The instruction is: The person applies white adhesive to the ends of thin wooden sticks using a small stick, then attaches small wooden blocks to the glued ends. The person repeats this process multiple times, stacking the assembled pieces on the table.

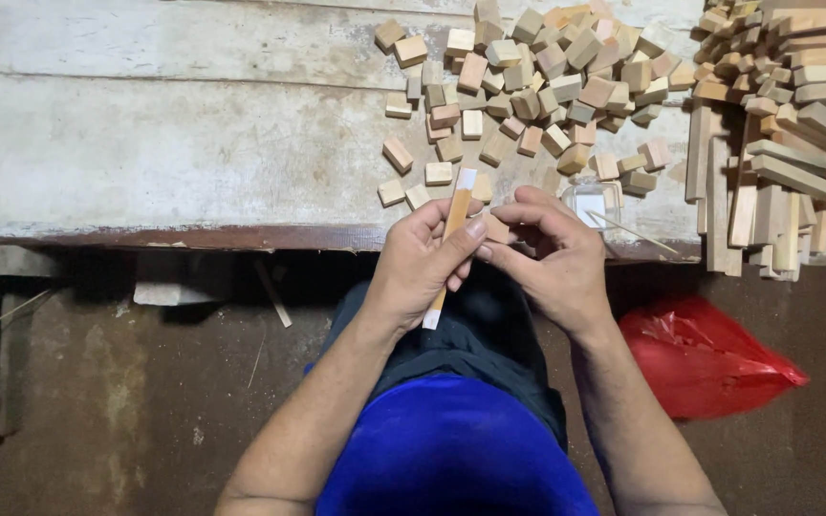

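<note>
My left hand [421, 263] grips a long thin wooden stick [454, 218] with pale ends, held nearly upright over my lap. My right hand [554, 256] pinches a small wooden block [496, 228] against the side of the stick. Both hands meet just in front of the worn white wooden bench [174, 143]. A heap of small wooden blocks [537, 81] lies on the bench beyond my hands.
A stack of long wooden sticks [776, 143] fills the bench's right end. A small clear container [595, 201] with a thin stick [635, 234] across it sits by my right hand. A red plastic bag [709, 358] lies on the brown floor at right.
</note>
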